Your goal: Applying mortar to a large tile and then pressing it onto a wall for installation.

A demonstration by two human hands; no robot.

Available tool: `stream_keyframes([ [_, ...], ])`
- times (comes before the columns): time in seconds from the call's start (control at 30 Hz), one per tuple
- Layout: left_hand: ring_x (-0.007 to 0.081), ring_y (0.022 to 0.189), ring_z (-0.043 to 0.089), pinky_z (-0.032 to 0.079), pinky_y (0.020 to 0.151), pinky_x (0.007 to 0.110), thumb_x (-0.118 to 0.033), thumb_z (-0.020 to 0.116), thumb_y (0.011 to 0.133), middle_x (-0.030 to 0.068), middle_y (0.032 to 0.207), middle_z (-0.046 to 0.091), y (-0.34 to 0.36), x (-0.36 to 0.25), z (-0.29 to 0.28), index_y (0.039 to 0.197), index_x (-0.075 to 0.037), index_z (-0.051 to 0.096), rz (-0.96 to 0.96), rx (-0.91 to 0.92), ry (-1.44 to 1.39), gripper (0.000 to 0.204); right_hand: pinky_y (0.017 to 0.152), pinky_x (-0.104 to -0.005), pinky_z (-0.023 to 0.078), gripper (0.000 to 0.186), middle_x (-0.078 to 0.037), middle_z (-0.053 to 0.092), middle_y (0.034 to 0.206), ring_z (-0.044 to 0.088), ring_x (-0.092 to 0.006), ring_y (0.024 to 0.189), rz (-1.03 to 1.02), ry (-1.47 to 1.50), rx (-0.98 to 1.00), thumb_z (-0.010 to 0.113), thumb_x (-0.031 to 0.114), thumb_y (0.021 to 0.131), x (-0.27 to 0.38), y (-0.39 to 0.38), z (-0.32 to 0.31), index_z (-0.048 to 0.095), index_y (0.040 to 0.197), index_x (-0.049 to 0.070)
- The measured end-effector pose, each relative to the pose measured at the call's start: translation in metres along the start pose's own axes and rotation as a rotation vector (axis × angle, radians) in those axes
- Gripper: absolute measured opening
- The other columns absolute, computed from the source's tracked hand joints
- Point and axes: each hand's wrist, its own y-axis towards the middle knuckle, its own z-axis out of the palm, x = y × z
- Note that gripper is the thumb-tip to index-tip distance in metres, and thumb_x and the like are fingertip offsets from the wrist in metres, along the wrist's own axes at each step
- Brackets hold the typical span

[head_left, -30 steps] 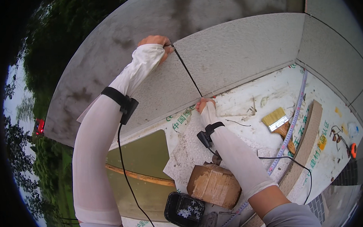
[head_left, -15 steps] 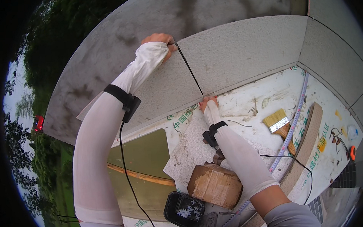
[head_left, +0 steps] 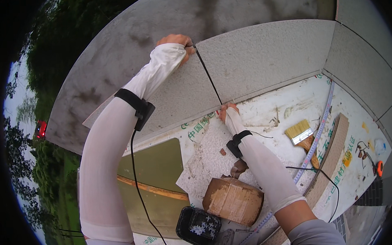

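Note:
Two pale grey stone-like panels stand side by side, the left panel (head_left: 160, 94) and the right panel (head_left: 262, 55), with a dark narrow gap (head_left: 208, 76) between them. At the gap's upper end my left hand (head_left: 176, 42) is curled against the top edge of the left panel. My right hand (head_left: 228, 111) has its fingers pressed together at the gap's lower end, by the white board. Anything small inside either hand is hidden. White sleeves with black straps cover both forearms.
On the white board (head_left: 286, 106) lie a paintbrush (head_left: 301, 134), a tape measure's extended blade (head_left: 320, 126), a curved strip (head_left: 331, 156) and a torn brown package (head_left: 233, 201). Near me, a black tray (head_left: 199, 228) holds small white cross-shaped pieces. A dark curved wall (head_left: 158, 20) rises behind the panels.
Both hands have shifted slightly to the right in the picture. The right fingers stay at the gap's lower end and the left hand at its upper end.

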Motion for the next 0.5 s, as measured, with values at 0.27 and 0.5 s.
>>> stream_keyframes([
  [0.27,0.0301,0.092,0.066,0.052,0.082,0.04,-0.03,0.062,0.091,0.0124,0.101,0.071,0.002,-0.021,-0.003,0.109,-0.007,0.069,0.012,0.0,-0.001,0.03,0.063,-0.0407,0.05,0.028,-0.017,0.061,0.073,0.059,-0.0253,0.063,0.024,0.05,-0.067,0.054,0.021,0.093,0.012,0.003,-0.026,0.059,0.081,-0.003],
  [0.5,0.0297,0.092,0.067,0.052,0.082,0.04,-0.03,0.062,0.091,0.012,0.101,0.071,0.002,-0.016,-0.005,0.109,-0.008,0.07,0.004,0.007,-0.004,0.029,0.056,-0.0396,0.051,0.031,-0.021,0.064,0.073,0.064,-0.0284,0.062,0.077,0.1,-0.162,0.052,0.023,0.097,0.034,-0.016,-0.015,0.058,0.081,-0.004],
])
